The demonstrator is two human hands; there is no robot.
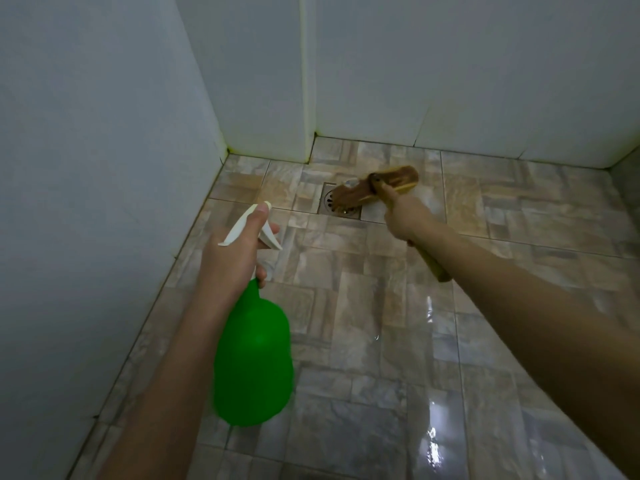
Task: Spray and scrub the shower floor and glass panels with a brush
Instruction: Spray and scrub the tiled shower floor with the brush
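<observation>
The person's left hand [232,258] is gripping the neck of a green spray bottle [252,362] — fingers wrapped around its white trigger head, nozzle aiming toward the tiled shower floor [374,341]. The right hand [407,216] is clamping the yellow handle of a scrub brush [375,189], whose brown head is lying on the floor, partly over the square metal drain [341,208] near the white walls [450,81] — the floor is glistening wet.

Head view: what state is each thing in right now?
Green plastic spray bottle: held in left hand, off the floor.
Yellow-handled scrub brush: held in right hand, head over the drain.
Square metal floor drain: partly covered.
Tiled shower floor: wet, glossy.
</observation>
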